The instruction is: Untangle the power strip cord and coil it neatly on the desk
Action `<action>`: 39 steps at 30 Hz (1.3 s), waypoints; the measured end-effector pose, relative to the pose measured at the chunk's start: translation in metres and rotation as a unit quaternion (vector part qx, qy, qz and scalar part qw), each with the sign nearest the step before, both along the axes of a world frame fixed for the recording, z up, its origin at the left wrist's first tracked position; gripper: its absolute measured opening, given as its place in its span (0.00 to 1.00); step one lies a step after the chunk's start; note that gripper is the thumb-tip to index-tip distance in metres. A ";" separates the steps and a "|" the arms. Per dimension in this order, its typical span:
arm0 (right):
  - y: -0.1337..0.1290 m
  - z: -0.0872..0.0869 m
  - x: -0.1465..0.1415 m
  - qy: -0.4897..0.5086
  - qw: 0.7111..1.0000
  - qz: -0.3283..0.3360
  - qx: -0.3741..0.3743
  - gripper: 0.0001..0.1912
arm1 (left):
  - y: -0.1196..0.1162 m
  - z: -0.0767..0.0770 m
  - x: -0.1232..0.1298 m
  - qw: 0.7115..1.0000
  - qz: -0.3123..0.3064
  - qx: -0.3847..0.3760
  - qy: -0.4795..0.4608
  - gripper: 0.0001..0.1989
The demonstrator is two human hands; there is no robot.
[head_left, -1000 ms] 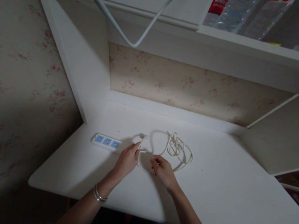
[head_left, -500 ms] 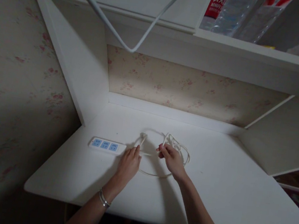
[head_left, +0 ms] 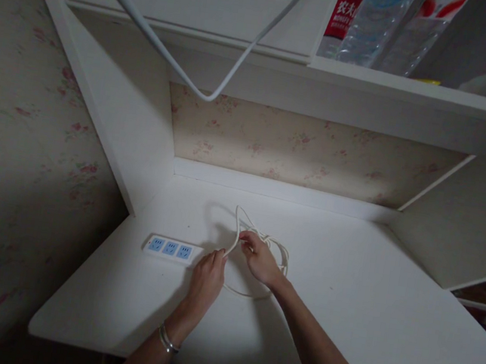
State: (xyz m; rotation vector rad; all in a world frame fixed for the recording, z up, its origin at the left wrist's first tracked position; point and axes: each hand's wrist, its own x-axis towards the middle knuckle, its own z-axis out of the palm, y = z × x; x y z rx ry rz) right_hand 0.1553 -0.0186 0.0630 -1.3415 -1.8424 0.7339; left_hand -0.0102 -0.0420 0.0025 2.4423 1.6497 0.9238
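A white power strip (head_left: 172, 250) with blue socket faces lies on the white desk, its right end partly behind my left hand (head_left: 208, 278). That hand is closed on the strip's white cord (head_left: 236, 232), which rises out of the fingers in a loop. Close by on the right, my right hand (head_left: 259, 259) has its thumb and fingers pinched together on the cord; the fingertips are partly hidden. Loose coils of the same cord (head_left: 286, 254) rest on the desk behind and beside the right hand. The plug cannot be made out.
The white desk (head_left: 368, 320) runs to a low back ledge and side panels. A thick pale cable (head_left: 162, 50) hangs across the upper view. Several plastic bottles (head_left: 373, 28) stand on the shelf at the upper right. Floral wallpaper covers the left wall (head_left: 35, 147).
My right hand has moved left, closer to my left hand, drawing the coils leftward. The cord now stands up in a loop above the left hand. The view has shifted slightly.
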 end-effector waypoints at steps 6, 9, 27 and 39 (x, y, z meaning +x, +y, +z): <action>-0.011 0.002 -0.020 -0.304 0.942 0.106 0.093 0.16 | 0.002 -0.009 -0.002 0.998 -0.014 -0.020 -0.054 0.17; -0.010 0.001 -0.026 -0.355 0.920 0.140 0.086 0.10 | 0.002 -0.009 -0.003 0.999 -0.019 -0.027 -0.027 0.19; -0.003 0.079 0.153 -0.300 0.930 -0.183 0.105 0.21 | -0.001 0.008 0.003 0.998 0.003 -0.026 0.049 0.13; -0.040 0.097 0.086 -0.119 0.992 0.011 -0.037 0.20 | -0.009 0.026 0.043 0.982 -0.115 -0.084 -0.128 0.18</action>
